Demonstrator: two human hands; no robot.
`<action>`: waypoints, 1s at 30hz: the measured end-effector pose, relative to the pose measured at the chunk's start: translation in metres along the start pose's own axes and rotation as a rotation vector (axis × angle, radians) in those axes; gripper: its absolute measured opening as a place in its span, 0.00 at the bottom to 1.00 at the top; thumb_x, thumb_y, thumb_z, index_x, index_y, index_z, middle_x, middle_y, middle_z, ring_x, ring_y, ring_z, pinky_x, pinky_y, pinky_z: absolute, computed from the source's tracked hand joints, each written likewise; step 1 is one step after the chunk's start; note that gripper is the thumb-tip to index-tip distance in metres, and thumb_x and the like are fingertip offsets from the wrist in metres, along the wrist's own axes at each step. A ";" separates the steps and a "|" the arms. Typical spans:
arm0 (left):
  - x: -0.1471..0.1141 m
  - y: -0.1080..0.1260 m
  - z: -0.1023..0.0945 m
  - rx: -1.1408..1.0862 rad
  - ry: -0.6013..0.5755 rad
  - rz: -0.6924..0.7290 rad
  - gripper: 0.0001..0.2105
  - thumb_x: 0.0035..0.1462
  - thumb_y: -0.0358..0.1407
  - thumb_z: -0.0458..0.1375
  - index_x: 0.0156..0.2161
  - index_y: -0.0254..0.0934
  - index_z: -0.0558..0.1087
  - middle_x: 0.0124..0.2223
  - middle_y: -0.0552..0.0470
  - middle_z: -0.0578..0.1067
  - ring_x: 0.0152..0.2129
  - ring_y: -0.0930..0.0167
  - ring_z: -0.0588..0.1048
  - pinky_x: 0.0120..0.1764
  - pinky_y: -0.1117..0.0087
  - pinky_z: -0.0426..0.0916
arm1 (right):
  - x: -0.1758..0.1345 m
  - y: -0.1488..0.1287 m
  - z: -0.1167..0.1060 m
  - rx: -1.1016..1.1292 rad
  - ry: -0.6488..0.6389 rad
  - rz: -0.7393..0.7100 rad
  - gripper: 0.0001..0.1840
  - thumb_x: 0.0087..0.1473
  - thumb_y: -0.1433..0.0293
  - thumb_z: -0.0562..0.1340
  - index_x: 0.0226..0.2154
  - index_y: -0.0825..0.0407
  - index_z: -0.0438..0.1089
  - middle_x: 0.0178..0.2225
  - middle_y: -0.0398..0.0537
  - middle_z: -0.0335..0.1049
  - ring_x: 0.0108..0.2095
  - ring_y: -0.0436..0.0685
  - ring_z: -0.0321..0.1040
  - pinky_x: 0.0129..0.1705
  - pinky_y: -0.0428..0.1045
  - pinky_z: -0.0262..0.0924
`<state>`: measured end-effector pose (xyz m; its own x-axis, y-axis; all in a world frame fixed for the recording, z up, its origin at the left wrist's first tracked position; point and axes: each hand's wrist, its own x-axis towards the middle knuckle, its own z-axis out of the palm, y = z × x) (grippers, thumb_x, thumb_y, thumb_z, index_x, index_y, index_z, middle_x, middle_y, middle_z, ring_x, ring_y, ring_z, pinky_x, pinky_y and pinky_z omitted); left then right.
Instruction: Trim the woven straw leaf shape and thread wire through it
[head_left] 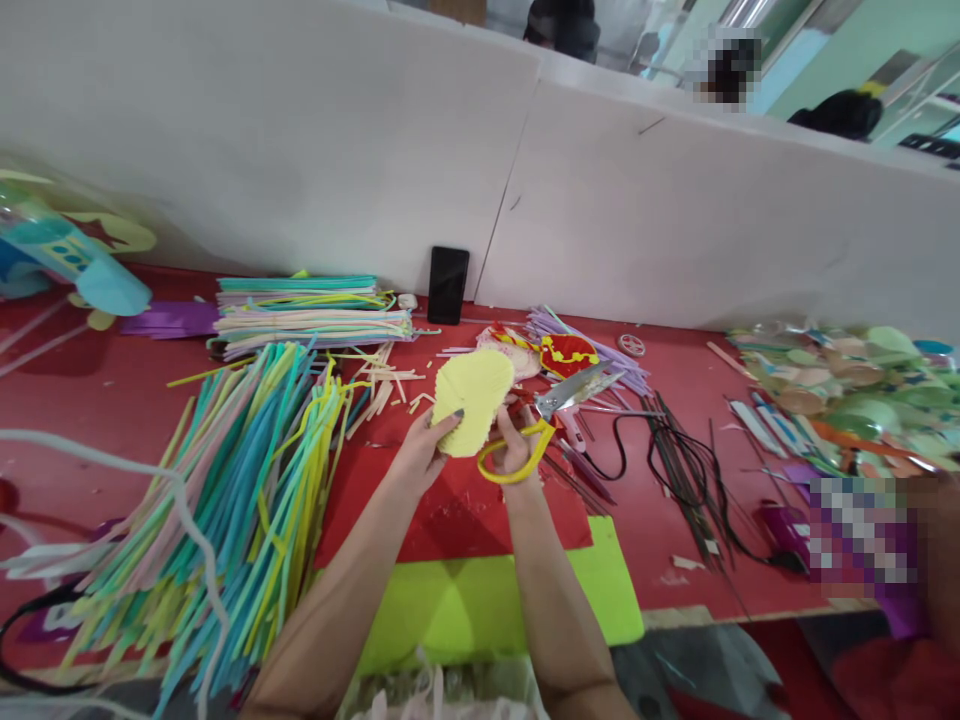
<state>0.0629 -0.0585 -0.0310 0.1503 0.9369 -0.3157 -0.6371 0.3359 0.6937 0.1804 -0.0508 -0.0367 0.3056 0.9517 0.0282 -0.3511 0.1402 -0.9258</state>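
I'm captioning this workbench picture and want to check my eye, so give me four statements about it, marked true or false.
1. The left hand holds a pale yellow piece. True.
2. The scissors at the right hand have blue handles. False: the handles are yellow.
3. A black phone stands against the white partition. True.
4. The largest pile of coloured stems lies right of both hands. False: it lies to their left.
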 end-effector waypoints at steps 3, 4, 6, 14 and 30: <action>0.002 0.000 -0.002 0.009 0.014 0.024 0.19 0.43 0.36 0.66 0.42 0.33 0.73 0.44 0.41 0.77 0.36 0.64 0.78 0.39 0.68 0.72 | 0.000 0.001 0.000 -0.031 0.001 0.019 0.17 0.43 0.62 0.64 0.35 0.50 0.61 0.30 0.44 0.67 0.26 0.51 0.65 0.29 0.48 0.64; 0.002 0.000 -0.003 0.023 0.022 0.041 0.20 0.43 0.37 0.66 0.43 0.33 0.72 0.44 0.41 0.77 0.36 0.64 0.78 0.39 0.67 0.72 | 0.000 0.001 -0.001 -0.046 -0.002 0.019 0.17 0.44 0.62 0.64 0.35 0.51 0.61 0.30 0.44 0.67 0.26 0.51 0.65 0.29 0.48 0.64; 0.002 0.002 -0.003 0.059 0.053 0.100 0.21 0.42 0.38 0.67 0.44 0.34 0.72 0.45 0.42 0.77 0.37 0.64 0.77 0.41 0.65 0.72 | 0.001 0.001 -0.004 -0.073 -0.016 0.001 0.16 0.45 0.62 0.63 0.35 0.51 0.61 0.30 0.44 0.67 0.27 0.51 0.66 0.32 0.48 0.65; -0.004 0.002 0.001 0.465 0.239 0.479 0.22 0.45 0.42 0.64 0.45 0.35 0.71 0.44 0.45 0.77 0.39 0.66 0.75 0.43 0.67 0.68 | 0.007 -0.008 -0.007 -0.389 0.052 -0.172 0.11 0.43 0.65 0.64 0.28 0.53 0.64 0.30 0.48 0.70 0.33 0.55 0.69 0.42 0.54 0.65; 0.004 0.001 -0.003 0.025 0.144 0.135 0.22 0.40 0.35 0.67 0.43 0.33 0.72 0.47 0.41 0.76 0.39 0.64 0.77 0.44 0.66 0.70 | 0.004 -0.013 -0.001 -0.307 0.097 -0.165 0.12 0.43 0.66 0.65 0.29 0.54 0.63 0.28 0.45 0.66 0.31 0.53 0.67 0.42 0.54 0.65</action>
<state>0.0603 -0.0543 -0.0339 -0.0458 0.9507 -0.3066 -0.6253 0.2121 0.7510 0.1864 -0.0493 -0.0250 0.4233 0.8910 0.1643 -0.0123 0.1869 -0.9823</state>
